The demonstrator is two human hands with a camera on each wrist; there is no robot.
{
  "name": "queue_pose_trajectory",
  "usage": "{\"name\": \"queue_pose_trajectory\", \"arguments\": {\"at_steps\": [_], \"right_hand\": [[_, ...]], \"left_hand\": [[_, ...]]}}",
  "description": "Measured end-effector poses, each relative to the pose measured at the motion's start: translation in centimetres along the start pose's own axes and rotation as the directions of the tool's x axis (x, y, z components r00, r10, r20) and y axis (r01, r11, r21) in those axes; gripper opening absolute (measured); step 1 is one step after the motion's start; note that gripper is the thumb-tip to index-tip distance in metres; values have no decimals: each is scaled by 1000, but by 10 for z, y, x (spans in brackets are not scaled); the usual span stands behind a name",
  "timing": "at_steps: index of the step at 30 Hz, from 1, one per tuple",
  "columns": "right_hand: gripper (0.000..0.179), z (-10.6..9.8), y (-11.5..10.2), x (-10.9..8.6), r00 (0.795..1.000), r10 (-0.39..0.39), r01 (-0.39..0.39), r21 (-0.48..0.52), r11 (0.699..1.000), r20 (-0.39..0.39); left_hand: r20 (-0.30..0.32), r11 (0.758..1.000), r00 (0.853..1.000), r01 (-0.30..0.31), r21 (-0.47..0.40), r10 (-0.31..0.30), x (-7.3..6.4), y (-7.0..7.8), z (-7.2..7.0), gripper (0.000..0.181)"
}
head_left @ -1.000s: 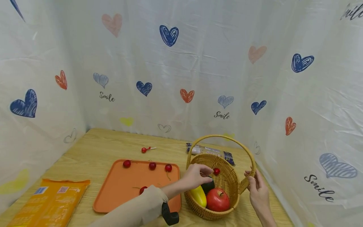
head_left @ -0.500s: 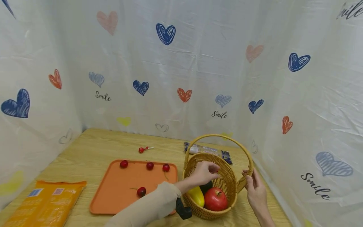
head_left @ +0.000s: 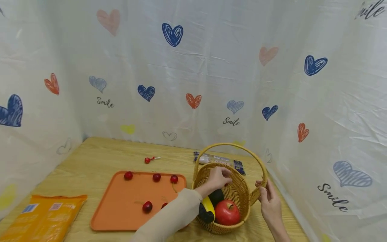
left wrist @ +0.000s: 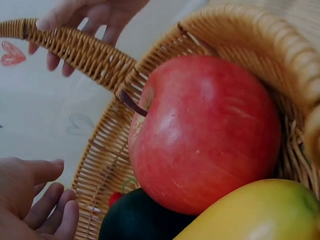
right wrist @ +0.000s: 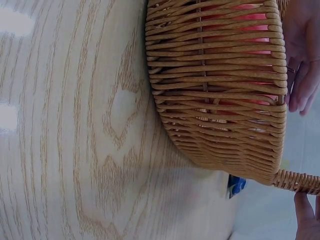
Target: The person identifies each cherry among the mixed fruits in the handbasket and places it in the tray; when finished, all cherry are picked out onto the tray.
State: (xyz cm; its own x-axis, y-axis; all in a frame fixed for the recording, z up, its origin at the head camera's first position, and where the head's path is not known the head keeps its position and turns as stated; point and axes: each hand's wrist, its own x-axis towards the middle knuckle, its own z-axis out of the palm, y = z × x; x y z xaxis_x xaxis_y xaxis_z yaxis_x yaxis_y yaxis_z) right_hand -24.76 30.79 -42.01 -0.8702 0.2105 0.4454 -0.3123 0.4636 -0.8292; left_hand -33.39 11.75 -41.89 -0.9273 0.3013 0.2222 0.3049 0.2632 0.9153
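My left hand (head_left: 218, 178) hangs over the wicker basket (head_left: 219, 229), its fingers loosely bent with nothing visible between them. In the left wrist view, a red cherry (left wrist: 115, 198) with a green stem lies inside the basket, beyond a dark green rounded thing (left wrist: 142, 217). A big red apple (head_left: 227, 212) and a smooth yellow fruit (head_left: 208, 205) are in there too; my wrist's black camera (head_left: 206, 215) partly covers the yellow one. At the right side, my right hand (head_left: 270, 200) holds the base of the basket's arched handle (head_left: 230, 144).
An orange tray (head_left: 116, 215) with several cherries (head_left: 147, 207) lies left of the basket, partly under my left sleeve. Behind it is a red lollipop (head_left: 147, 160). A long blue-ended packet (head_left: 239, 166) lies behind the basket. An orange bag (head_left: 45, 218) sits at front left.
My left hand has shifted a little further over the basket, and its forearm has moved right across the tray's edge. My right hand stays on the handle. The head view has turned slightly right.
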Motion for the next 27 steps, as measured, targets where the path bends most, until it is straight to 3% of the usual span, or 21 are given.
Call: {"name": "queue_pose_trajectory", "arguments": {"at_steps": [12, 18, 23, 27], "right_hand": [[44, 0, 2, 1, 1000, 18, -18, 39, 999, 14], [42, -2, -1, 3, 1000, 15, -15, 17, 1000, 5], [42, 2, -1, 2, 1000, 7, -7, 38, 999, 9], [43, 4, -1, -1, 999, 39, -39, 43, 998, 4]], "left_hand": [[-68, 994, 992, 107, 38, -104, 19, -10, 12, 19], [-71, 991, 990, 123, 58, -119, 27, -15, 17, 20], [-71, 978, 988, 145, 151, -136, 32, -25, 17, 22], [22, 942, 993, 100, 321, -113, 34, -32, 17, 22]]}}
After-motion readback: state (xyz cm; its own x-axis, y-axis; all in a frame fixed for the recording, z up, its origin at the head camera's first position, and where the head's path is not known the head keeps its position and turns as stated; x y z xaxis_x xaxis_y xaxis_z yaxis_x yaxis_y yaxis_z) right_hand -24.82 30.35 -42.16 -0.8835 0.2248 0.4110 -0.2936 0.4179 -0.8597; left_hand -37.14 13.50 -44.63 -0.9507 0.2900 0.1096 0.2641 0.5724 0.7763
